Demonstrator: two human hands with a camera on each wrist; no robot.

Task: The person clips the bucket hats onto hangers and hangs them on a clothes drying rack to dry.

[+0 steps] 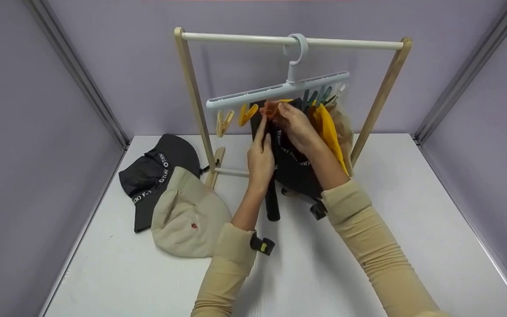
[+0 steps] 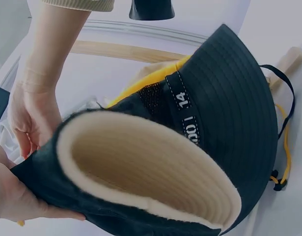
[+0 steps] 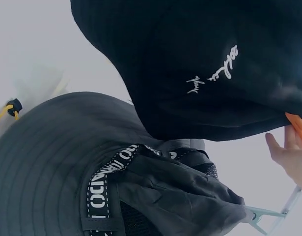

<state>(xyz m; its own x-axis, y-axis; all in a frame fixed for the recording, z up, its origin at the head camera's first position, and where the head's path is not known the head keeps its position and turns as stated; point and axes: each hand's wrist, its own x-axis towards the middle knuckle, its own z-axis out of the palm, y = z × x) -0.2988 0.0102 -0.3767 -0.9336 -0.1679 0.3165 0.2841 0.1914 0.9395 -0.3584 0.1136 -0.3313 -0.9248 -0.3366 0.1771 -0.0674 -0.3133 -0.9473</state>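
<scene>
My left hand (image 1: 261, 163) grips a black bucket hat (image 2: 38, 167) at its crown, fingers lying along the cloth; its cream fleecy inside (image 2: 141, 157) faces the left wrist camera. White script marks the same hat (image 3: 190, 98) in the right wrist view. With my right hand (image 1: 297, 127) I pinch an orange clip (image 1: 270, 109) under the pale blue hanger (image 1: 253, 94); the clip sits right at the hat's edge. Just behind, a black hat with white-lettered band (image 3: 47, 162) hangs from a teal clip (image 3: 261, 215). Yellow cloth (image 1: 329, 132) hangs beside it.
The hanger hooks over the white rod (image 1: 350, 42) of a wooden-legged rack (image 1: 381, 101). Two yellowish clips, one darker (image 1: 247, 115) and one paler (image 1: 224, 123), dangle at its left. A black cap (image 1: 170, 154) and a beige hat (image 1: 187, 211) lie on the white table (image 1: 104, 273).
</scene>
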